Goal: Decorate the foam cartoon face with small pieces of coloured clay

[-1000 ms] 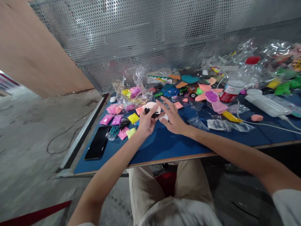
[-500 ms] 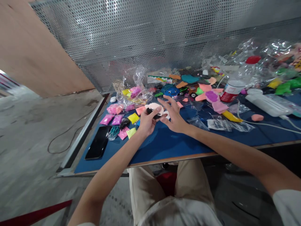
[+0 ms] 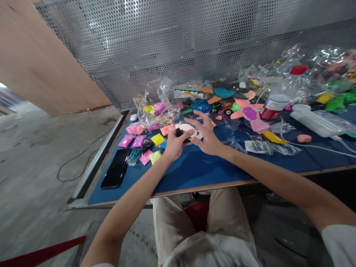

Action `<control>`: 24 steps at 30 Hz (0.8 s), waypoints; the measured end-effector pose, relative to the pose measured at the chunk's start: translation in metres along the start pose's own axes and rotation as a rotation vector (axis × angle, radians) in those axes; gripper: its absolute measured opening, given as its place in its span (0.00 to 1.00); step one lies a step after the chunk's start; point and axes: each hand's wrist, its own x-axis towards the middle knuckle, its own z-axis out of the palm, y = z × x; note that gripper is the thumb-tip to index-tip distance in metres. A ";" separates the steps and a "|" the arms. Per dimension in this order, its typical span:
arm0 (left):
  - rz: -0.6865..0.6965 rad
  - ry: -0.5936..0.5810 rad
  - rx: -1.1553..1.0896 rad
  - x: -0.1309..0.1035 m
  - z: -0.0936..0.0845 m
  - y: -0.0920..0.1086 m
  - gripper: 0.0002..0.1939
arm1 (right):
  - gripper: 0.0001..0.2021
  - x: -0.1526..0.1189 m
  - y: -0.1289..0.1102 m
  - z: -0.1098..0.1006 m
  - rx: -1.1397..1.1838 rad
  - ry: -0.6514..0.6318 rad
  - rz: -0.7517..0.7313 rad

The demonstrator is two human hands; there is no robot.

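Pale-and-black piece point(image 3: 188, 128), perhaps clay, in left hand point(image 3: 175, 145)

Site: I read it as a workshop, a craft corner in a rough, industrial-looking space. Evidence: bare, stained concrete floor point(image 3: 30, 207) at 8 o'clock, a loose dark cable point(image 3: 57, 174) lying on it; perforated metal sheet point(image 3: 178, 44) standing behind my table point(image 3: 205, 170) at 12 o'clock; plain wood-coloured panel point(image 3: 47, 55) at 10 o'clock. Tabletop is blue with a raw brownish edge. Supplies on it: small bright packets point(image 3: 138, 141) toward 9 o'clock, flat coloured pieces point(image 3: 224, 92) and crumpled clear wrapping point(image 3: 297, 55) toward 2 o'clock.
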 end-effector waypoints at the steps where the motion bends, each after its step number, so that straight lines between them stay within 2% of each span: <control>1: -0.006 0.006 0.016 0.000 0.000 0.000 0.25 | 0.42 0.000 0.000 0.001 0.004 -0.002 0.006; 15: 0.003 -0.055 0.201 0.005 -0.011 -0.010 0.21 | 0.37 0.000 0.000 0.003 0.042 0.018 0.026; 24: -0.065 -0.183 0.212 0.003 -0.014 -0.008 0.23 | 0.40 0.002 0.001 -0.001 0.041 -0.059 0.000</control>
